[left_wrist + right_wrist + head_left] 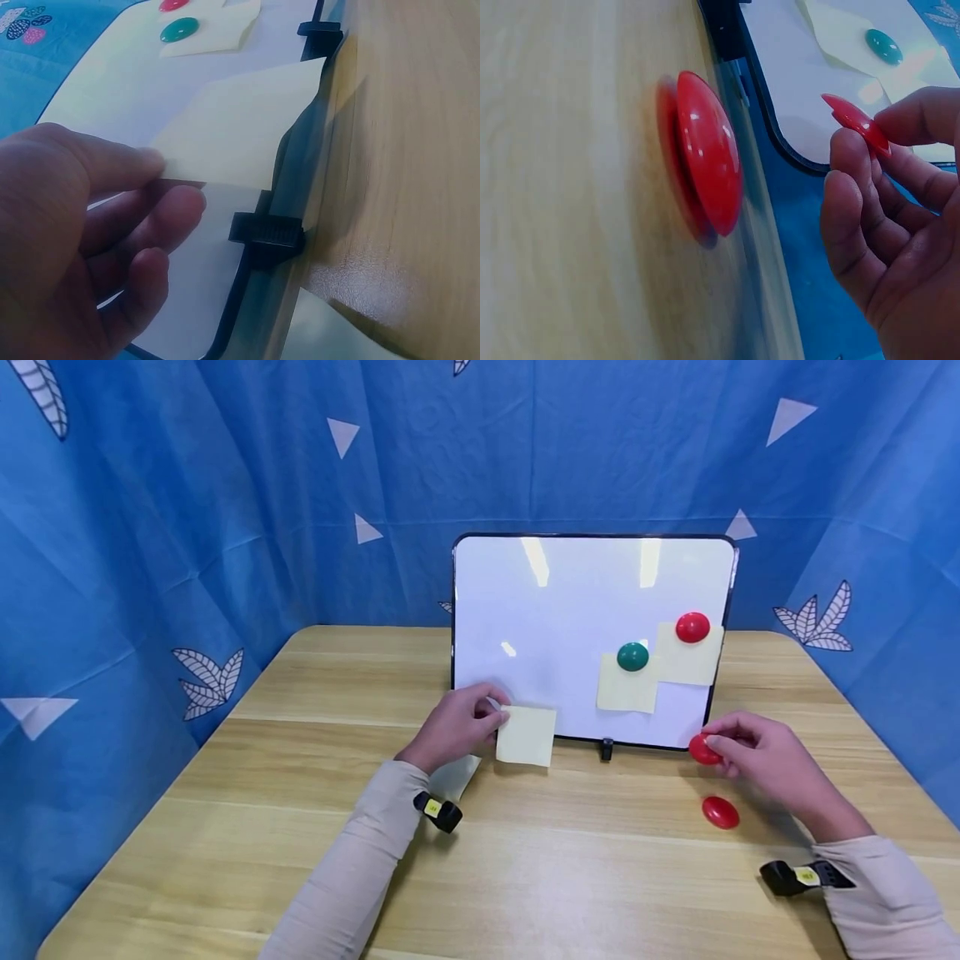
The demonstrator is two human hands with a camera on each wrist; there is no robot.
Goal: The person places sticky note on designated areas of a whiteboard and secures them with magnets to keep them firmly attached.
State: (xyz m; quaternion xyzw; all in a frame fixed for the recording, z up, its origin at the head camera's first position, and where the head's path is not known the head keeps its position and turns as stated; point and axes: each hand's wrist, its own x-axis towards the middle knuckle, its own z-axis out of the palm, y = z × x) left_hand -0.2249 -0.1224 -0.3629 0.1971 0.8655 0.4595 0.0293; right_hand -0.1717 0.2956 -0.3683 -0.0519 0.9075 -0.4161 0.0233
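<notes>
My left hand (463, 725) pinches a pale yellow sticky note (527, 737) by its upper left corner, in front of the lower edge of a small whiteboard (540, 627). Between the thumb and fingers of my right hand (768, 760) is a red round magnet (703, 749), near the board's lower right corner. A second red magnet (721, 812) lies on the table just below that hand, and looms large in the right wrist view. On the board's right side, a green magnet (633, 657) and another red magnet (692, 627) sit over two yellow notes.
Another pale sheet (454, 777) lies on the wooden table (600, 877), partly hidden beneath my left wrist. Black clip feet (607, 749) support the upright board. Behind the table hangs a blue patterned curtain (600, 452), which also covers both sides.
</notes>
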